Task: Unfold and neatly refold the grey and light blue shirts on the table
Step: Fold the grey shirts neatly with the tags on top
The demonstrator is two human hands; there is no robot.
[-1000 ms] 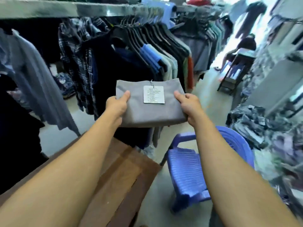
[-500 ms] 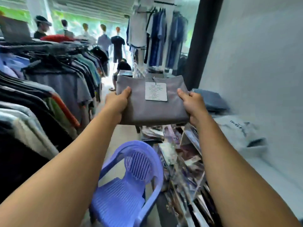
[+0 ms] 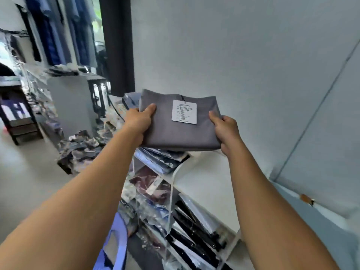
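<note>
A folded grey shirt (image 3: 171, 133) with a white paper tag (image 3: 184, 112) on top is held flat in the air in front of me. My left hand (image 3: 139, 119) grips its left edge, thumb on top. My right hand (image 3: 226, 131) grips its right edge the same way. The shirt hovers just above a white shelf top (image 3: 202, 178) against the wall. Behind the grey shirt's left corner a folded light blue garment (image 3: 132, 100) lies on the shelf, mostly hidden.
Under the shelf top, open compartments hold several bagged shirts (image 3: 161, 160). A blue plastic chair (image 3: 115, 248) stands at the bottom left. A pale wall (image 3: 253, 55) rises close on the right. Clothes hang at the upper left beside a dark curtain (image 3: 118, 45).
I have turned right, away from the clothes rack and chair, and now face the wall shelf. Both hands keep the same grip on the grey shirt, now over the shelf top.
</note>
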